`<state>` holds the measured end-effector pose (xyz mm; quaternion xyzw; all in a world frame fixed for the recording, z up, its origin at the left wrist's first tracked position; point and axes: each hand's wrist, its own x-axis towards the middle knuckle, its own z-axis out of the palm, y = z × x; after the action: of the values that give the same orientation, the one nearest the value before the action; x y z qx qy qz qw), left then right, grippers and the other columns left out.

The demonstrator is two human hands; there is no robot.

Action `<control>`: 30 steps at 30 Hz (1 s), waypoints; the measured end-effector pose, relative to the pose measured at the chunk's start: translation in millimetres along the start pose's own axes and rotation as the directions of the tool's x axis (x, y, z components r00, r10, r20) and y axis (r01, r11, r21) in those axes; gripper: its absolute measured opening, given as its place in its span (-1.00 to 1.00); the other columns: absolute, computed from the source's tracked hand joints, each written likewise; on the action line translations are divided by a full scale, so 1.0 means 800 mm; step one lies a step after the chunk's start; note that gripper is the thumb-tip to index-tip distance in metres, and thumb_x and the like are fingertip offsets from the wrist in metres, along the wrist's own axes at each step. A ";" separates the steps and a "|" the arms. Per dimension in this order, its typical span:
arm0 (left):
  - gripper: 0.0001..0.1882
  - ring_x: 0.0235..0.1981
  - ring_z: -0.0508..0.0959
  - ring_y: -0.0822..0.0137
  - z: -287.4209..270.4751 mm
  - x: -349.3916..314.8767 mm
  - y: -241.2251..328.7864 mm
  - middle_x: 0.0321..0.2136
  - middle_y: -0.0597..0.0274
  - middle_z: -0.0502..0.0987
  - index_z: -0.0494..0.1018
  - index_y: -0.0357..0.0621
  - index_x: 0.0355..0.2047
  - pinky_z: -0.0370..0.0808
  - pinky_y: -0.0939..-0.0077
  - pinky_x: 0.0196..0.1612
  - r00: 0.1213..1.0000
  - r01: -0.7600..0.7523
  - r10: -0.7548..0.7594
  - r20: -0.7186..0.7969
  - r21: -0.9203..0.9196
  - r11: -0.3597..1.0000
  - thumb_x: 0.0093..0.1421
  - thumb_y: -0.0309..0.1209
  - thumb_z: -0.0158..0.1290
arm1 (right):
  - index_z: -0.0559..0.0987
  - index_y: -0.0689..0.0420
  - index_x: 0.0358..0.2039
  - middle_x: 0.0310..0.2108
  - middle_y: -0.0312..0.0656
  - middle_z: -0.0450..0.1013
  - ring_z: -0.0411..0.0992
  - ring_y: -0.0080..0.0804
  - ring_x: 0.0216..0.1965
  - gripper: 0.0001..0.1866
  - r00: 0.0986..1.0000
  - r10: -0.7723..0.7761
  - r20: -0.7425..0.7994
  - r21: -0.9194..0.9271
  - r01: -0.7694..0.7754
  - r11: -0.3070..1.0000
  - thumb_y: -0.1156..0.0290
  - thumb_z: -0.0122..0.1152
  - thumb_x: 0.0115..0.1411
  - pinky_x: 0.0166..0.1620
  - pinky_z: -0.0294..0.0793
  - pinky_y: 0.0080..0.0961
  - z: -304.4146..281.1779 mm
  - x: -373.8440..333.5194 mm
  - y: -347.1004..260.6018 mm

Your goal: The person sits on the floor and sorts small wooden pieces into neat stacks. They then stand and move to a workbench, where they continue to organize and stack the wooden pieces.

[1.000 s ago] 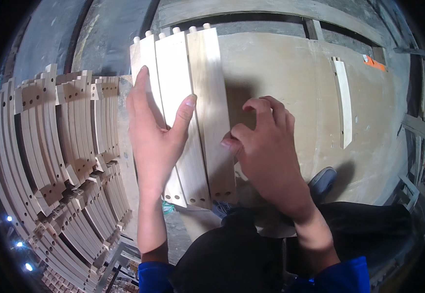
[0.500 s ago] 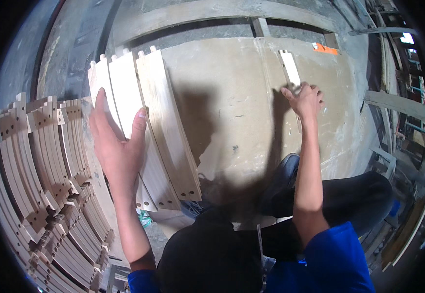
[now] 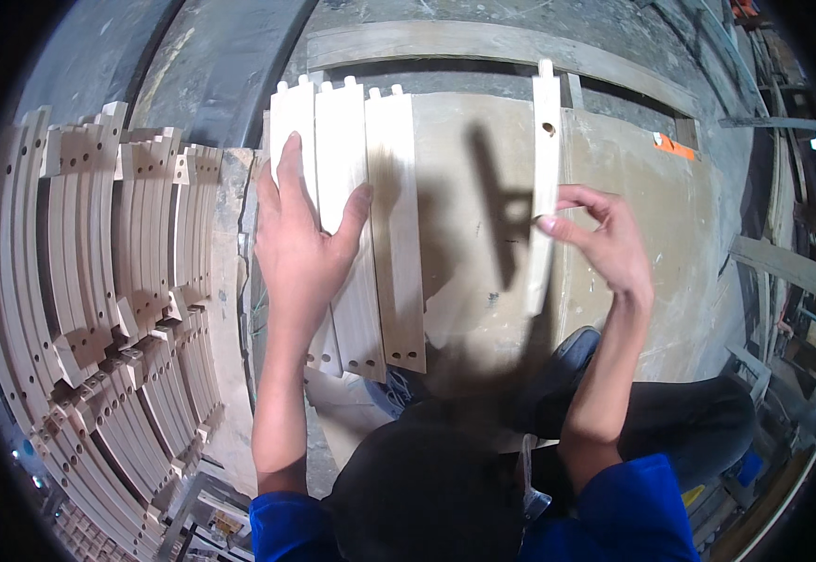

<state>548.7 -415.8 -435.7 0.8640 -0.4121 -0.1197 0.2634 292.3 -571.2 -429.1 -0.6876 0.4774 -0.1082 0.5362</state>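
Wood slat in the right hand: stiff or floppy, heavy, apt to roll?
Probably stiff: the slat juts well past the right hand's pinch with no visible sag. Likely fairly light, since that one hand seems to hold it up off the board. Unlikely to roll, given its flat faces, though the round peg at its end might snag.

Loose wooden stick [image 3: 545,173], flat earlier, now lifted, pinched in right hand [image 3: 611,242] at 2 o'clock of view, closer to the row of slats [image 3: 396,234].
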 end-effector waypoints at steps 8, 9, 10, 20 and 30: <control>-0.28 0.07 0.37 -0.22 0.003 0.003 -0.007 0.10 -0.26 0.24 0.12 -0.17 0.26 0.34 0.03 0.07 0.997 -0.081 0.081 -0.021 -0.032 0.996 0.24 0.02 -0.05 | 0.60 0.35 -0.25 -0.38 -0.15 0.54 0.39 -0.57 -0.34 -0.68 0.952 -0.146 0.270 0.191 0.096 0.977 0.31 0.28 0.16 -0.30 0.39 -0.59 0.084 -0.010 -0.071; -0.29 0.08 0.36 -0.23 0.002 0.003 -0.008 0.11 -0.26 0.24 0.13 -0.18 0.26 0.33 0.02 0.08 0.997 -0.079 0.078 -0.024 -0.046 0.996 0.25 0.04 -0.09 | 0.59 0.36 -0.25 -0.39 -0.14 0.54 0.39 -0.57 -0.37 -0.67 0.951 -0.144 0.275 0.169 0.099 0.981 0.29 0.25 0.18 -0.34 0.38 -0.59 0.090 -0.008 -0.073; -0.30 0.09 0.35 -0.23 0.003 0.003 -0.008 0.12 -0.26 0.23 0.13 -0.18 0.25 0.32 0.02 0.09 0.997 -0.075 0.074 -0.026 -0.060 0.995 0.27 0.05 -0.13 | 0.58 0.38 -0.29 -0.53 -0.15 0.50 0.35 -0.59 -0.46 -0.65 0.951 -0.139 0.275 0.114 0.111 0.987 0.26 0.19 0.22 -0.41 0.35 -0.53 0.095 -0.006 -0.077; -0.26 0.11 0.33 -0.23 0.002 0.001 -0.008 0.12 -0.28 0.23 0.13 -0.21 0.25 0.31 0.01 0.10 0.998 -0.062 0.061 -0.015 -0.043 0.997 0.28 0.12 -0.18 | 0.60 0.26 -0.46 -0.61 0.04 0.45 0.39 -0.08 -0.56 -0.82 0.952 -0.300 -0.051 -0.267 0.277 0.923 0.41 0.15 0.12 -0.36 0.36 -0.33 0.128 -0.006 -0.088; -0.26 0.07 0.36 -0.22 0.006 0.001 -0.011 0.08 -0.27 0.27 0.14 -0.21 0.24 0.35 0.05 0.07 0.996 -0.086 0.084 -0.041 -0.043 0.995 0.26 0.09 -0.11 | 0.59 0.31 -0.29 -0.48 -0.04 0.54 0.49 -0.33 -0.47 -0.75 0.981 -0.182 0.068 -0.041 0.185 0.982 0.37 0.22 0.13 -0.32 0.44 -0.47 0.103 -0.002 -0.055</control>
<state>553.2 -413.6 -444.3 0.8418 -0.4405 -0.1003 0.2954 369.8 -518.9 -424.7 -0.7443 0.3968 -0.1239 0.5227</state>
